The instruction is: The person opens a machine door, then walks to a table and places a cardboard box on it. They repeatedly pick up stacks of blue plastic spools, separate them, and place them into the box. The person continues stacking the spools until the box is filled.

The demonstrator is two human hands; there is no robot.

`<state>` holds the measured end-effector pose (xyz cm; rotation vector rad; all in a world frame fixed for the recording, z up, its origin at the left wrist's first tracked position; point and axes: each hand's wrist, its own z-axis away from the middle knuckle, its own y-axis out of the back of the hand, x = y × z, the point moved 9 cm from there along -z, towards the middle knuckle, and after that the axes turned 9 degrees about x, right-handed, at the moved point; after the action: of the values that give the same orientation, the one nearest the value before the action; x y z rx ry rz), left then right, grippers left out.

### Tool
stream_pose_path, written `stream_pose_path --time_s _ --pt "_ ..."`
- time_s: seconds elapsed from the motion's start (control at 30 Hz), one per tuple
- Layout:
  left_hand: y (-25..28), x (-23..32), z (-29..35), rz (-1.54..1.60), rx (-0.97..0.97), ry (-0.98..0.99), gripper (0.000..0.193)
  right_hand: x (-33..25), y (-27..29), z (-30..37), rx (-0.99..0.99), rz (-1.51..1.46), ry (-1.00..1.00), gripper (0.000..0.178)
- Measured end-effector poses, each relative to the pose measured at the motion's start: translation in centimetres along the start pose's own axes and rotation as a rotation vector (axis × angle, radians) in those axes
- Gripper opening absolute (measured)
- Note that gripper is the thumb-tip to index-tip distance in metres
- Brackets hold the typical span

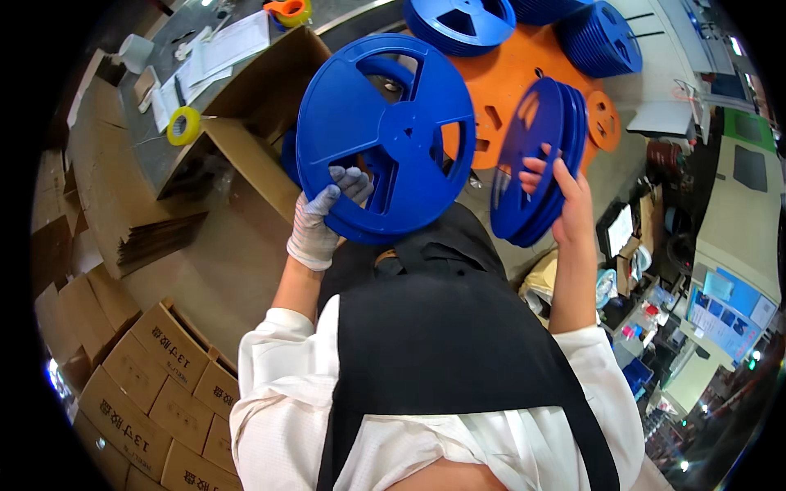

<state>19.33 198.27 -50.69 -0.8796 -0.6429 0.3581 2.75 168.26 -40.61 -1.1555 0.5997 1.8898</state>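
Note:
My left hand point(321, 214), in a pale glove with grey fingertips, grips the lower left rim of a large blue plastic reel point(372, 135). Its fingers come through one of the reel's cut-outs, and the reel's broad face is turned up toward me. At least one more blue reel shows behind it. On the right, my bare right hand point(567, 192) is closed round a few blue reels point(524, 155) stacked face to face and held nearly on edge. The fingers of that hand pass through the openings of the reels, with the thumb on the near side.
An open cardboard box point(254, 151) stands left of the reels. Beyond them, an orange round surface point(491, 90) bears stacks of blue reels point(602, 41). Yellow tape point(183, 126) and papers point(221, 49) lie on the grey table. Closed cartons point(155, 401) are piled at lower left.

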Motion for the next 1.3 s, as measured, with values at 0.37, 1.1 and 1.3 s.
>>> stream_pose_path --time_s 0.37,1.1,1.3 --pt "6.0 5.4 2.3 0.189 0.142 -0.18 0.033 1.6 2.6 0.0 0.118 -0.134 -0.044 0.041" --pt "-2.1 2.4 6.3 -1.455 -0.161 -1.084 0.048 0.6 -5.1 2.2 -0.506 -1.063 -0.44 0.06" --pt "-5.9 2.0 6.3 -1.519 -0.31 -1.059 0.055 -0.6 -6.8 1.3 -0.527 -0.944 -0.388 0.062"
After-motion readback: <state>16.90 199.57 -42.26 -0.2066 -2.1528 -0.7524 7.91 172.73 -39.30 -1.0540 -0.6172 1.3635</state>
